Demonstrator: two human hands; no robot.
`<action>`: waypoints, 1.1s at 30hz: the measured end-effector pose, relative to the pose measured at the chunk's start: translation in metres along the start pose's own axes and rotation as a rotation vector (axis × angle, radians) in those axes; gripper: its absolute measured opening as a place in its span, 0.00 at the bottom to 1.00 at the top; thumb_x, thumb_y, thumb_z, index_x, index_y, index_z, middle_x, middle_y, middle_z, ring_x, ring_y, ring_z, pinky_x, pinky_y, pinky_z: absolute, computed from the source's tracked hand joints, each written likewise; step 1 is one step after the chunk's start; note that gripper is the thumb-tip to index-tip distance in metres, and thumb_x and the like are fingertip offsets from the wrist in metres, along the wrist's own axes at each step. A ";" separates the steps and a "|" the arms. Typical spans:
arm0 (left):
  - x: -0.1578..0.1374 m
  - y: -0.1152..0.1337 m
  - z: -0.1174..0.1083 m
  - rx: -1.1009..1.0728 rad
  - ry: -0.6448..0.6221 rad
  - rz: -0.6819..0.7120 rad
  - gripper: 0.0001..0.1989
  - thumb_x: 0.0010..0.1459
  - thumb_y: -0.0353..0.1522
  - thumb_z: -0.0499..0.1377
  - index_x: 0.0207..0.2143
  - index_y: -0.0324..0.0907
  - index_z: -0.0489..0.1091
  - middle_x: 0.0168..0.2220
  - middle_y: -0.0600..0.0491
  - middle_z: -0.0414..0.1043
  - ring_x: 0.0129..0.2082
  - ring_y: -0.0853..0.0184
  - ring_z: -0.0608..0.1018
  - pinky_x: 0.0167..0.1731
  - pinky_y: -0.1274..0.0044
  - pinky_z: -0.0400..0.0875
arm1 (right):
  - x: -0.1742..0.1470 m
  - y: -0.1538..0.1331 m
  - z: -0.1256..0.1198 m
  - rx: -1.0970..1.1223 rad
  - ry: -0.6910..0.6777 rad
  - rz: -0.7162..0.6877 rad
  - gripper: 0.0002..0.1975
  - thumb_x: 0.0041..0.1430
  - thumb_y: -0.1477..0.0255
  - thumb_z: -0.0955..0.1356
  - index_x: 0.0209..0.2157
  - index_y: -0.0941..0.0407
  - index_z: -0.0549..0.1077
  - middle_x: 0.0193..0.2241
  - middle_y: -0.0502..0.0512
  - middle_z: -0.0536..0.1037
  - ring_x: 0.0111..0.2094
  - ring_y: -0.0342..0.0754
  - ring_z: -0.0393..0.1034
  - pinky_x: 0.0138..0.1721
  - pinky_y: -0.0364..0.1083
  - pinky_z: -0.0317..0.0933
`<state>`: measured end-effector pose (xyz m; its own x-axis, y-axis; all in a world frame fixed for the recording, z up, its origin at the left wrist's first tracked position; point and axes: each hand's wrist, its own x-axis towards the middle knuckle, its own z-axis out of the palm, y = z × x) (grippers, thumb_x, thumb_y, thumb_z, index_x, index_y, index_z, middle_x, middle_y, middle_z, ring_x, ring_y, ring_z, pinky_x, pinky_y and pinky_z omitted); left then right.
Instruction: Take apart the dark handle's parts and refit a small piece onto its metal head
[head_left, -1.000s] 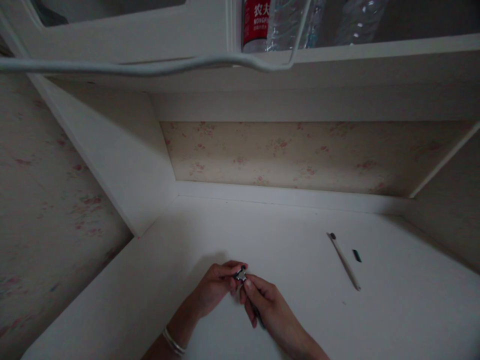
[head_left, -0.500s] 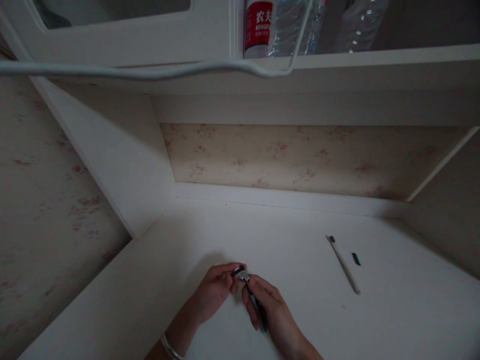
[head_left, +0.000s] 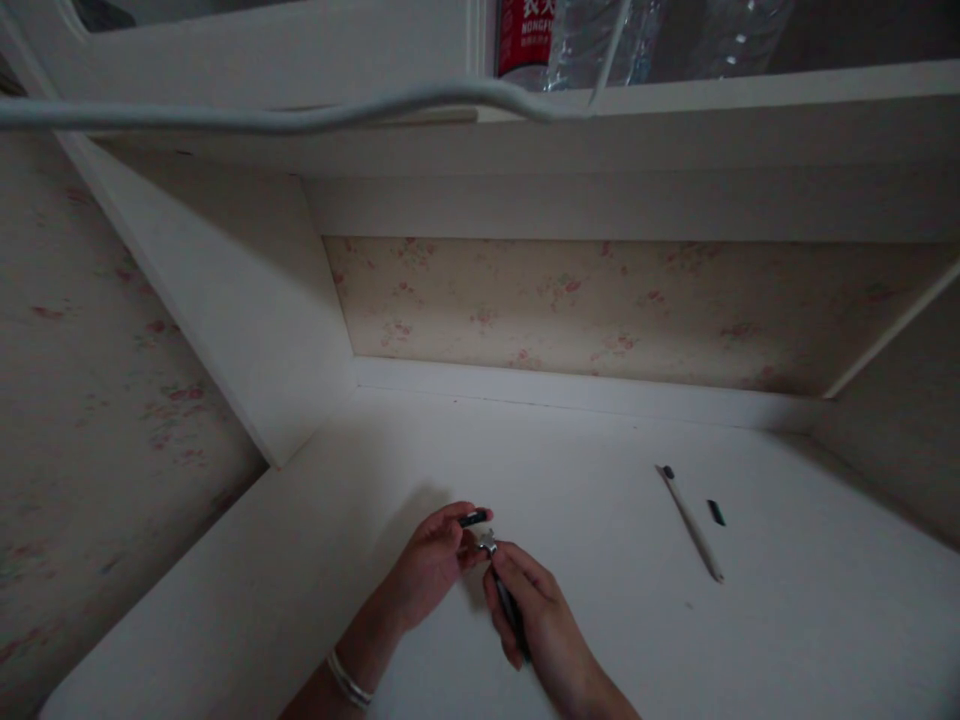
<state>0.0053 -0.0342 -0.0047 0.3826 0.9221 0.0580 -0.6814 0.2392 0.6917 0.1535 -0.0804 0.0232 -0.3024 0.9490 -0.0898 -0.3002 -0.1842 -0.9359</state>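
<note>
My left hand pinches a small black razor cartridge between thumb and fingertips. In my right hand is a razor handle, dark along the grip, with a silver forked end pointing up and left. The cartridge lies just above that silver end, with a narrow gap between them. Both hands are over the white desk near its front. Fingers hide part of the handle and one end of the cartridge.
To the right lie a slim pale stick with a dark tip and a small dark green piece. A white cable crosses in front of the shelf above. Plastic bottles stand on that shelf. A slanted white panel borders the left.
The cartridge, earlier against the silver end of the handle, is now a little apart from it, raised by my left hand. The right hand still grips the handle. My view has shifted slightly.
</note>
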 end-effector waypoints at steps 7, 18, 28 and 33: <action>0.001 -0.003 0.000 0.021 -0.014 0.040 0.10 0.51 0.31 0.65 0.38 0.44 0.77 0.48 0.47 0.74 0.36 0.66 0.75 0.37 0.72 0.68 | 0.001 0.006 0.000 -0.104 0.104 -0.003 0.22 0.59 0.52 0.63 0.32 0.58 0.69 0.17 0.42 0.56 0.14 0.36 0.44 0.13 0.37 0.37; 0.002 -0.003 -0.003 0.018 -0.018 0.035 0.09 0.50 0.31 0.65 0.37 0.43 0.76 0.45 0.47 0.75 0.37 0.63 0.76 0.40 0.69 0.66 | 0.002 0.008 -0.003 -0.017 0.128 -0.005 0.22 0.57 0.51 0.65 0.28 0.57 0.67 0.14 0.42 0.57 0.13 0.36 0.44 0.13 0.38 0.36; 0.001 -0.001 0.000 0.005 -0.011 0.009 0.10 0.46 0.31 0.68 0.34 0.43 0.76 0.44 0.49 0.76 0.38 0.67 0.76 0.40 0.75 0.65 | -0.002 -0.002 0.001 -0.086 0.075 0.037 0.24 0.57 0.49 0.63 0.25 0.56 0.63 0.14 0.41 0.55 0.12 0.36 0.43 0.12 0.38 0.37; 0.002 -0.004 -0.002 0.063 0.002 0.031 0.17 0.42 0.32 0.71 0.38 0.44 0.77 0.42 0.49 0.77 0.36 0.67 0.75 0.38 0.75 0.64 | -0.001 0.002 -0.004 -0.146 0.098 -0.036 0.21 0.59 0.51 0.64 0.30 0.57 0.67 0.17 0.43 0.55 0.16 0.37 0.44 0.15 0.38 0.38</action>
<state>0.0076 -0.0324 -0.0087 0.3603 0.9295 0.0788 -0.6524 0.1907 0.7335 0.1572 -0.0803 0.0204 -0.2024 0.9759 -0.0811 -0.1727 -0.1171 -0.9780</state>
